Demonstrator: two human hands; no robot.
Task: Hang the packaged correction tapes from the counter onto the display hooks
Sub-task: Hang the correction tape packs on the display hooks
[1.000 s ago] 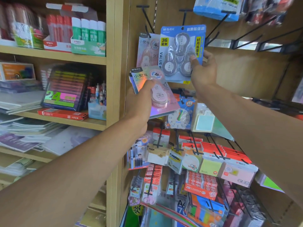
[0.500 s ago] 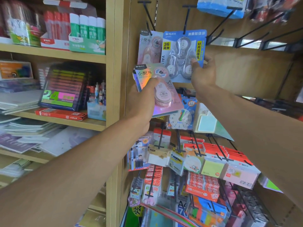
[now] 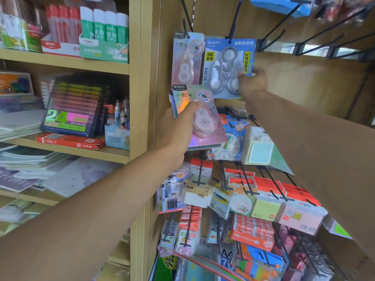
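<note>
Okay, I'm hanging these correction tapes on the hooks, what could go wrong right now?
1. The right hand pinches only the lower corner of the blue value pack on its hook; it might swing or slide off.
2. The left hand grips the pink pack at one edge, tilted; it could slip.

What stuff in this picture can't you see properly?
Head view only:
- Blue pack: its lower right corner is hidden by the right hand.
- Pink pack: the left hand covers its left side; any packs behind are hidden.
- Small print on both: blurred.
- Top shelf goods: cut off by the frame edge.
</note>
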